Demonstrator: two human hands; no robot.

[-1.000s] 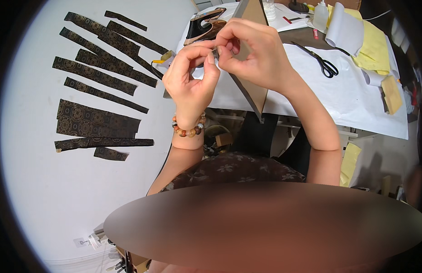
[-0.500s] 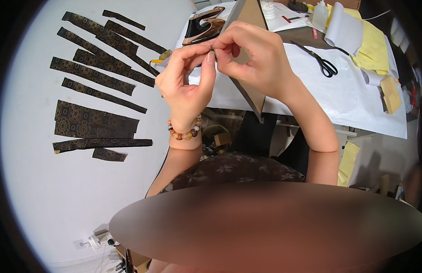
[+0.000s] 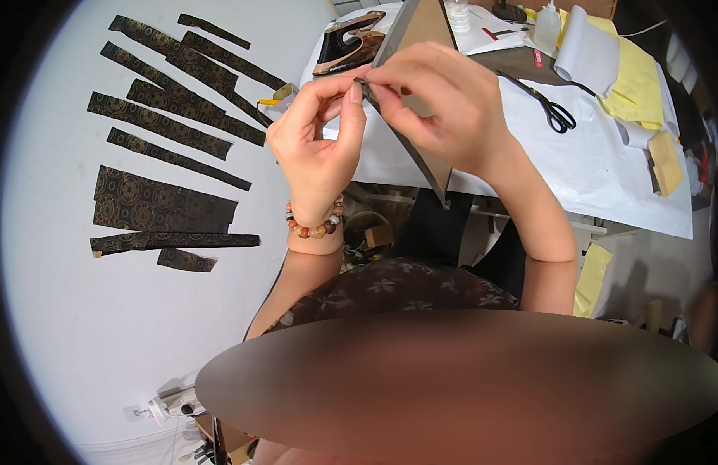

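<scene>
Tiny dark bit [image 3: 363,84] at the fingertips was mostly covered; couldn't tell if it was loose or the corner of the dark-edged panel [image 3: 421,29]. Panel stood tilted behind the R hand [image 3: 452,108], mid part hidden, top cut off by the frame. L hand [image 3: 316,132] had thumb + index together, clamped on the bit; R thumb + index were right at it, couldn't tell if pinched or just touching. Iron [image 3: 345,48] sat nearby, L of panel. Big blur hid the lower area.

Black scissors [image 3: 540,99] on white sheeting [image 3: 607,178], iron [image 3: 345,62] farther left
</scene>
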